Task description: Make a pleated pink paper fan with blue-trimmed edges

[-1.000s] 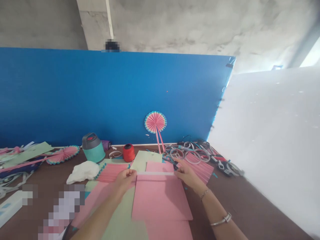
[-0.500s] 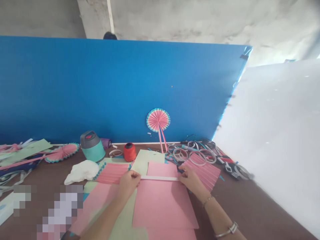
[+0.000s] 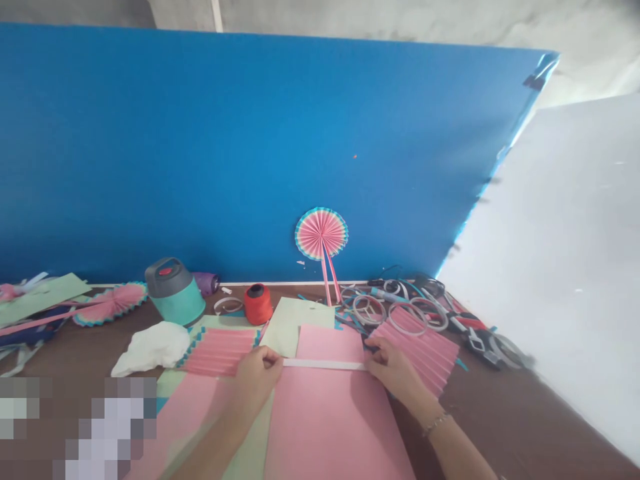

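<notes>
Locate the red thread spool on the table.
Head view, left of centre: the red thread spool stands near the foot of the blue board, between the teal jug and the pale green sheet.

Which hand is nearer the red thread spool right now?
Left. The left hand pinches the white strip just in front of the red thread spool; the right hand holds its other end, farther right.
</notes>
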Demonstrator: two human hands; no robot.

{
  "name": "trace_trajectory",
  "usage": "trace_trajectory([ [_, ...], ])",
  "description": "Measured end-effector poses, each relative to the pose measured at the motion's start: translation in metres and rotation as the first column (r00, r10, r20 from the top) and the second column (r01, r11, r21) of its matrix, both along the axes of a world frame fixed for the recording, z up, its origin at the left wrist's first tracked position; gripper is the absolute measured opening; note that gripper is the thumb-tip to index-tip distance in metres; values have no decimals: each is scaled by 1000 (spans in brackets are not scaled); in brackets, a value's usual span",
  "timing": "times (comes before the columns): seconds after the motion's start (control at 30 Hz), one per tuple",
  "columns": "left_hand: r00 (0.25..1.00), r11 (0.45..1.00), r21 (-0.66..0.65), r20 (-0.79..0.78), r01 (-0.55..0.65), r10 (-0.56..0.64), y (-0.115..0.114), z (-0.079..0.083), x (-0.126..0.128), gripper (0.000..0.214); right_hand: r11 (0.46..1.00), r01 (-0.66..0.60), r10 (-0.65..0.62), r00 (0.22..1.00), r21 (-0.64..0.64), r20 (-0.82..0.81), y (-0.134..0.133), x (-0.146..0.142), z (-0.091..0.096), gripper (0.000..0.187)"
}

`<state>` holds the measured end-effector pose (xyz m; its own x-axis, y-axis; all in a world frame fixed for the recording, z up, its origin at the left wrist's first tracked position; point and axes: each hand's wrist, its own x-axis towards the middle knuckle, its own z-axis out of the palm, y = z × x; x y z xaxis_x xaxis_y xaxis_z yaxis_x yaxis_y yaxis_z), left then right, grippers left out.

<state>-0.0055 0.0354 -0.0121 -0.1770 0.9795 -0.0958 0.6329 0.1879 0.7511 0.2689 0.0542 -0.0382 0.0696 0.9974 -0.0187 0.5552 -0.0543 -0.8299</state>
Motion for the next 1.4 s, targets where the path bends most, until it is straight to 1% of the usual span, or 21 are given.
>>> trace_trajectory([
  [0.17,1000,1000,-23,-10,-9,9,-1,4,2,13,1000,-1,1,1000,-22,-25,1,2,-4,41],
  [0.27,1000,1000,-15,-22,-13,12,-1,4,2,14,1000,7,-7,1000,-19,-5,1,2,-5,41],
  [0.4,1000,1000,-8,-27,-3,3,1,-1,0,15,1000,20,-19,999,-13,44,1,1,-6,38],
  [0.5,999,1000,14,-45,4,-4,2,-5,-2,15,1000,21,-20,999,-11,50,0,0,-5,38],
  [0.6,999,1000,17,-54,7,-6,3,-6,-2,14,999,32,-32,998,-11,60,-1,-2,-3,37],
  [0.77,998,1000,7,-59,-1,2,3,-3,0,14,999,44,-41,994,-26,104,-2,-5,2,37],
  [1.0,997,1000,-7,-80,8,-9,2,1,1,15,998,58,-59,989,12,136,-2,-5,3,37],
  [1.17,995,1000,-9,-98,8,-9,1,3,1,16,998,61,-57,986,-22,157,-3,-7,6,37],
  [1.27,993,1000,-15,-117,-3,2,1,5,2,16,998,63,-59,986,-24,154,-4,-8,7,35],
  [1.4,991,1000,-13,-137,9,-11,1,8,3,16,997,68,-63,988,-28,143,-5,-9,6,30],
])
